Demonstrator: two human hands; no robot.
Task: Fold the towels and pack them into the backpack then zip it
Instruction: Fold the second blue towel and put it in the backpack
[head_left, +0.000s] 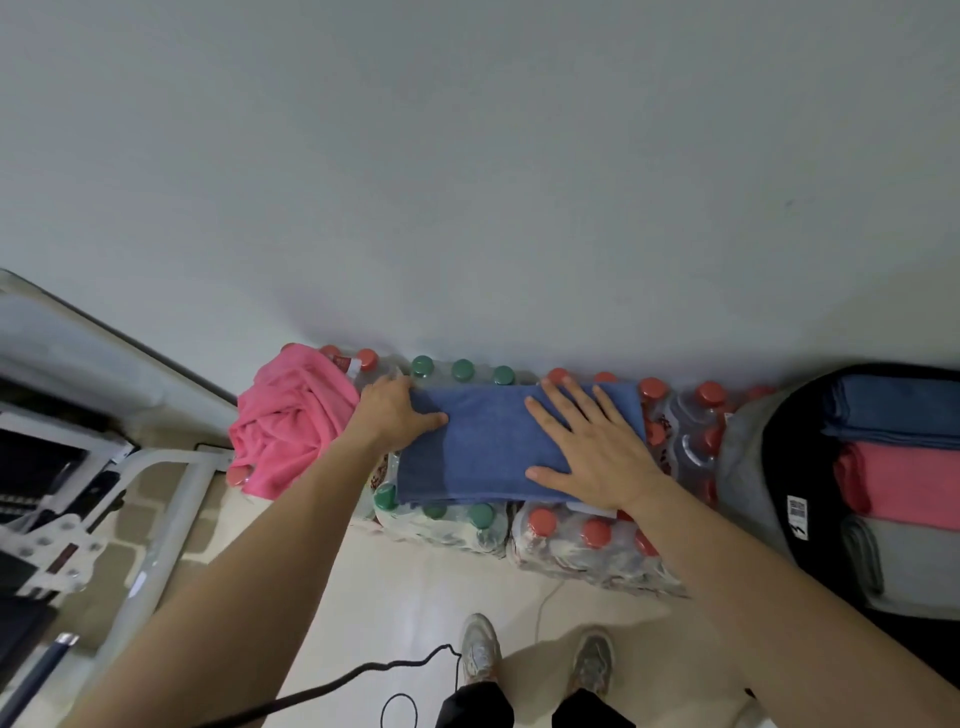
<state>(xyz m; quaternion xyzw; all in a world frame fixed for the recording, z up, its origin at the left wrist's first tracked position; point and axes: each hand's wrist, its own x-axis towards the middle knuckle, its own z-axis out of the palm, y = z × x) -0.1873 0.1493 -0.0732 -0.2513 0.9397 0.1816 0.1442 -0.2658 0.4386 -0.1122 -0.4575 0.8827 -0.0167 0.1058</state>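
Note:
A blue towel (483, 447) lies folded into a long strip on top of shrink-wrapped bottle packs (587, 540) against the wall. My left hand (389, 415) holds the towel's left end, thumb on top. My right hand (587, 441) presses flat on its right half with fingers spread. A crumpled pink towel (291, 421) sits on the bottles just left of the blue one. At the right an open grey and black backpack (753, 467) holds folded towels: blue (898, 410), pink (909, 483) and grey (919, 561).
A white wall rises right behind the bottles. A white metal frame (171, 499) and dark equipment stand at the left. A black cable (363, 675) trails across the pale floor near my shoes (535, 654).

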